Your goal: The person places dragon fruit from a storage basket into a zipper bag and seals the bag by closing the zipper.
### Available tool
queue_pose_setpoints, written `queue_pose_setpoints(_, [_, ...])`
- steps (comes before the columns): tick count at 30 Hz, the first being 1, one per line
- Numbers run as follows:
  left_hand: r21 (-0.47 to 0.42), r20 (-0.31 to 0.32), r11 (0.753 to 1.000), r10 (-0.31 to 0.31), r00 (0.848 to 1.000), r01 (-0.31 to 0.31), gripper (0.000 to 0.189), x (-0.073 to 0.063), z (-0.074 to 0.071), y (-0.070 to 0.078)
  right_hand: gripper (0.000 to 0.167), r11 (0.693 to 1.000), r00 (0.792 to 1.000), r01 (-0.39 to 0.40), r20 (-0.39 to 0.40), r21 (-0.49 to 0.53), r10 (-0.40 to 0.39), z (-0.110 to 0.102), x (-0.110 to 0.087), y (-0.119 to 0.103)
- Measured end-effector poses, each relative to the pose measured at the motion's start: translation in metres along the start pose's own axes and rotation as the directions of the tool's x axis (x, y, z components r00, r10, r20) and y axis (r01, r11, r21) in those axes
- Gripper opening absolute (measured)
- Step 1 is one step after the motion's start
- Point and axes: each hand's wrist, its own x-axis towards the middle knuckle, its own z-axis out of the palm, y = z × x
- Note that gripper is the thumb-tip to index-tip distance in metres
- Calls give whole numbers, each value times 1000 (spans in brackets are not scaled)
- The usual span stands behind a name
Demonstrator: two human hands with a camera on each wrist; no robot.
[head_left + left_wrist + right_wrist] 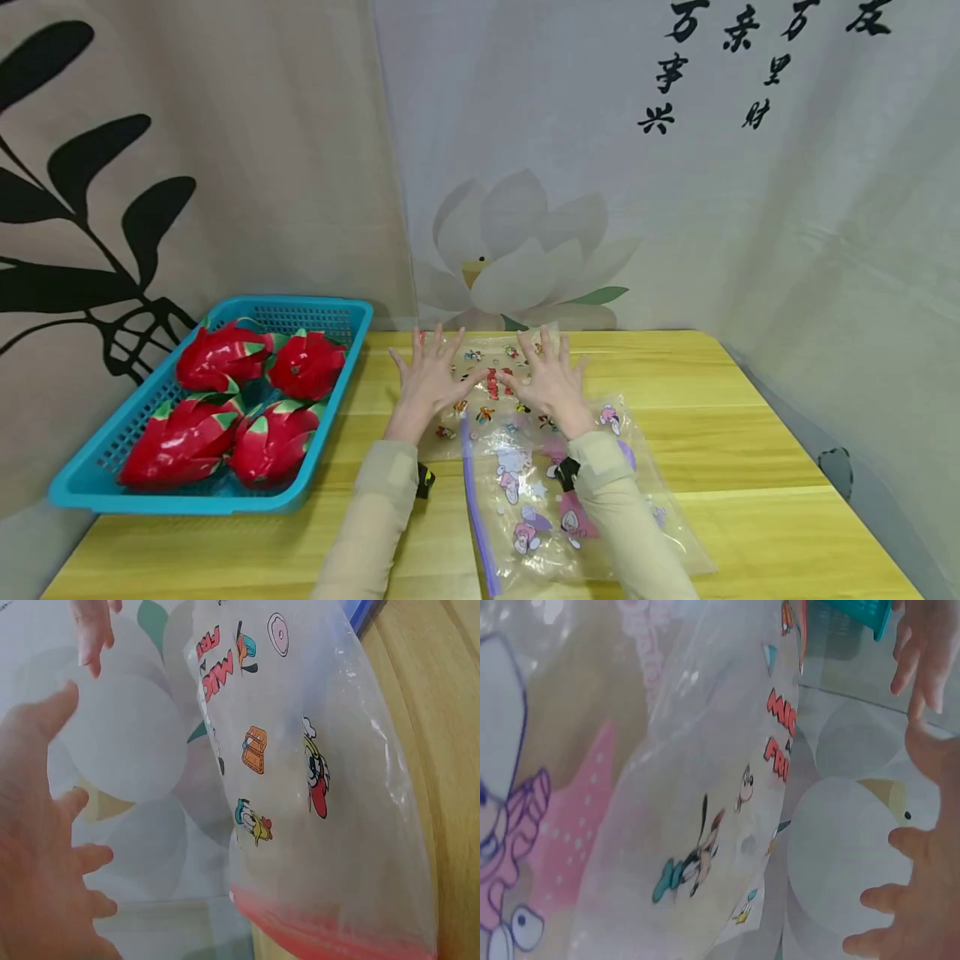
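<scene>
- Two hands are seen, with fingers spread and nothing pinched: the left hand (429,387) and the right hand (551,385) are held over the far bag (484,402); whether it is touched cannot be told.
- Two plastic bags are counted on the table (787,508): the far one, closed off by a red strip (322,936), is partly overlapped with the near bag (536,517), edged by one purple strip (478,508).
- Both bags could be dragged together, because thin films may cling.
- Far edge could be overshot, if forward pushing is too strong.
- One blue basket (180,504) is placed at left; four dragon fruits (183,442) are held inside.
</scene>
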Motion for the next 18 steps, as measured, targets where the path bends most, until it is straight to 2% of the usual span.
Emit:
queue_pose_setpoints(4, [30,-52,999,-10,999,11,75,-4,-4,-1,77,1000,1000,15,-19,-2,-15,2,0,-7])
queue_pose_setpoints(6, [37,-104,999,-7,995,11,67,-8,-9,-2,75,1000,999,30,-19,-9,-30,4,0,-12])
queue_pose_setpoints(8, [34,-177,999,-5,984,11,59,-13,-14,-5,74,999,999,47,-7,-7,-47,7,-1,-19])
queue_pose_setpoints(11, [38,-311,999,-12,950,25,42,-24,-25,-11,73,996,996,93,15,-10,-93,12,-2,-32])
queue_pose_setpoints(14, [75,-442,995,-22,897,61,24,-36,-36,-22,69,987,987,159,40,-8,-158,16,-2,-47])
queue_pose_setpoints(16, [99,-501,990,-39,865,103,17,-45,-42,-29,67,977,976,214,53,0,-213,19,-2,-57])
queue_pose_setpoints(18, [109,-531,983,-71,844,151,15,-53,-46,-37,65,962,961,272,64,-19,-271,22,-3,-67])
